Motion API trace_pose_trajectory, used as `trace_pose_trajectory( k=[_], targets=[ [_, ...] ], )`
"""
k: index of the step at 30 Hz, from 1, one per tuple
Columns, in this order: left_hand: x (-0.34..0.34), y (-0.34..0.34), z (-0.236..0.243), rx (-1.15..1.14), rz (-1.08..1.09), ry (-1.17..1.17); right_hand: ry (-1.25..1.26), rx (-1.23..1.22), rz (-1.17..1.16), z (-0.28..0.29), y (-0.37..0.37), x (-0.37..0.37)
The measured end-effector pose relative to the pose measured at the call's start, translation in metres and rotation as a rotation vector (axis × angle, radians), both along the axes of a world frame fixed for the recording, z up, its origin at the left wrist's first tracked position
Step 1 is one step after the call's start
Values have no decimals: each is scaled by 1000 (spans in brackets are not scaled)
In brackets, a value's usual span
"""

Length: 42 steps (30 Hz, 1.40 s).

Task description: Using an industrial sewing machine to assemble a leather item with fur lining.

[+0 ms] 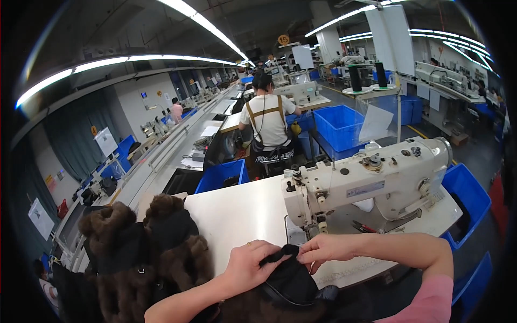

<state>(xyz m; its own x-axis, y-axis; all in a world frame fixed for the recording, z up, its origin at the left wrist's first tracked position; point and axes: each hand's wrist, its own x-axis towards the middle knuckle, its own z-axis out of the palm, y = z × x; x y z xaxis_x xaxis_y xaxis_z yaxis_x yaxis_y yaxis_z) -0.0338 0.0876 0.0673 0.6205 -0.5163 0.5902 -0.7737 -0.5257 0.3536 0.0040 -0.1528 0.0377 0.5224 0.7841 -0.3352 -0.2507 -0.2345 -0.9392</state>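
At the near edge of the white sewing table [242, 207], both my hands grip a black fabric piece [293, 285]. My left hand [252, 262] is closed on its upper left edge, thumb and fingers pinching a folded black strip. With bent fingertips, my right hand [322, 250] pinches the same piece at its upper right corner. Brown fur shows dimly below the fabric, by my left forearm. Just beyond my hands stands a cream sewing machine [366, 180], its needle end over the metal plate. The fabric is held in front of that plate, apart from the needle.
Brown furry pieces with black panels [118, 250] are heaped at the left. A red-handled tool [365, 227] lies under the machine arm. Blue bins [468, 202] stand at the right and beyond the table [223, 176]. A co-worker [266, 118] sits ahead, facing away. Black thread cones [354, 78] stand behind.
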Motion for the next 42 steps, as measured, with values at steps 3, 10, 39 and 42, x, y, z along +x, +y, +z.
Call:
trace_pose_trajectory(
  k=[3, 10, 39, 42],
  targets=[
    [-10, -7, -11, 42, -104, -265, 173, 64, 17, -15, -5, -18],
    [-51, -13, -22, -131, -376, -42, -258, -62, 85, -28, 12, -59],
    [20, 24, -2, -102, 455, 308, -961, -1, -401, -4, 47, -24],
    [19, 42, -17, -152, 380, 466, -927, -26, -427, -21, 50, -31]
  ],
)
